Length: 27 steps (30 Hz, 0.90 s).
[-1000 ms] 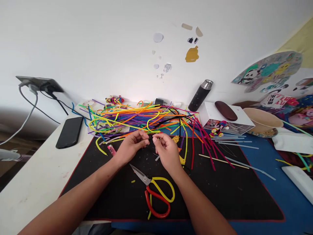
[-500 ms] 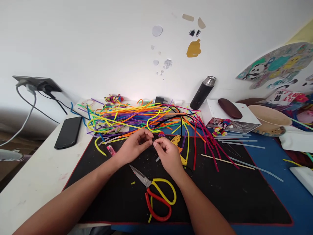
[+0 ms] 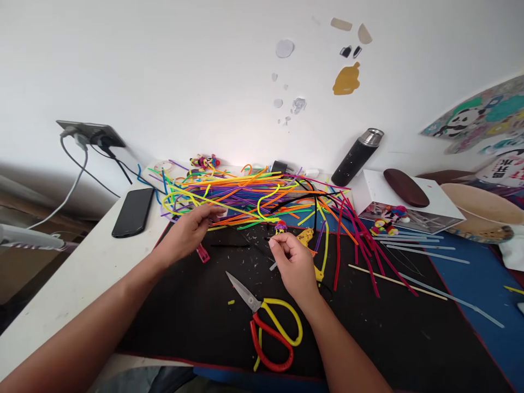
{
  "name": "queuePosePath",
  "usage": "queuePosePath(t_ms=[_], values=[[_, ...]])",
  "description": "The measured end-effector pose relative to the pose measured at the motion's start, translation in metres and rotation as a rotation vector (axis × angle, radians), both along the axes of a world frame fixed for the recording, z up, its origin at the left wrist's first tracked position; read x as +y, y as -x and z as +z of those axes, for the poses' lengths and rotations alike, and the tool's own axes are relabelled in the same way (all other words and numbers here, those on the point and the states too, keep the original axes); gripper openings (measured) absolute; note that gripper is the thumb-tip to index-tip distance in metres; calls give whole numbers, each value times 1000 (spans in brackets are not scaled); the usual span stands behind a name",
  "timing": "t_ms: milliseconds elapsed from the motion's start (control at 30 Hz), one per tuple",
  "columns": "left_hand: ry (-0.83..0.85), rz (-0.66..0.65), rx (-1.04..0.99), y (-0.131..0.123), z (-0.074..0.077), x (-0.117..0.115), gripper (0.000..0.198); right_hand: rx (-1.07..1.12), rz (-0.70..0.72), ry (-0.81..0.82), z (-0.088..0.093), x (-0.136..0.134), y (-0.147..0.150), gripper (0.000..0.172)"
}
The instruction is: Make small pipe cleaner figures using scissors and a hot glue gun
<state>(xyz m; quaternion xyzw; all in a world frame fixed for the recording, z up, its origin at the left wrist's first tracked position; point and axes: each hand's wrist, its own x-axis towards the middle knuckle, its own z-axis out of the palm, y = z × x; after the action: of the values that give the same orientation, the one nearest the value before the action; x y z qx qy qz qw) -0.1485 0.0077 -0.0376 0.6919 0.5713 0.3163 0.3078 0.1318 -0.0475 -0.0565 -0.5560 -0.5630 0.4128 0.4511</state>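
Note:
My right hand [image 3: 293, 265] is closed in a pinch above the black mat [image 3: 184, 322], with a small black piece [image 3: 267, 238] showing at its fingertips. Just beyond it stands a small figure with a purple and red top [image 3: 280, 228]. My left hand [image 3: 191, 232] is apart from it, fingers stretched out over the near left edge of the pipe cleaner pile [image 3: 241, 194]. Close below that hand lies a pink lighter [image 3: 202, 253]. A black pipe cleaner [image 3: 229, 245] rests between the hands. Scissors with red and yellow handles [image 3: 256, 308] lie nearer to me.
A phone [image 3: 133, 213] lies on the left. At the back right are a black flask [image 3: 357, 157], a white box [image 3: 438, 199] with a dark red case [image 3: 406, 187] on it, and a bowl [image 3: 477, 204]. A wooden stick [image 3: 397, 281] and pale sticks [image 3: 450, 295] lie on the right.
My left hand has parted from my right hand and moved left, its fingers straightening. My right hand keeps its pinch. The view has shifted slightly left.

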Motion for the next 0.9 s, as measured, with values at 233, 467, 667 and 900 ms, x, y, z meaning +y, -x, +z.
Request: queuePosePath(t_ms=[233, 467, 667, 900], values=[[108, -82, -76, 3, 14, -37, 45, 72, 99, 45, 0, -6, 15, 31], [-176, -322, 79, -24, 27, -59, 21, 80, 219, 85, 14, -15, 33, 30], [-330, -360, 105, -16, 23, -63, 17, 57, 253, 77, 23, -18, 49, 26], [-266, -252, 143, 16, 26, -67, 22, -18, 381, 102, 23, -14, 69, 27]])
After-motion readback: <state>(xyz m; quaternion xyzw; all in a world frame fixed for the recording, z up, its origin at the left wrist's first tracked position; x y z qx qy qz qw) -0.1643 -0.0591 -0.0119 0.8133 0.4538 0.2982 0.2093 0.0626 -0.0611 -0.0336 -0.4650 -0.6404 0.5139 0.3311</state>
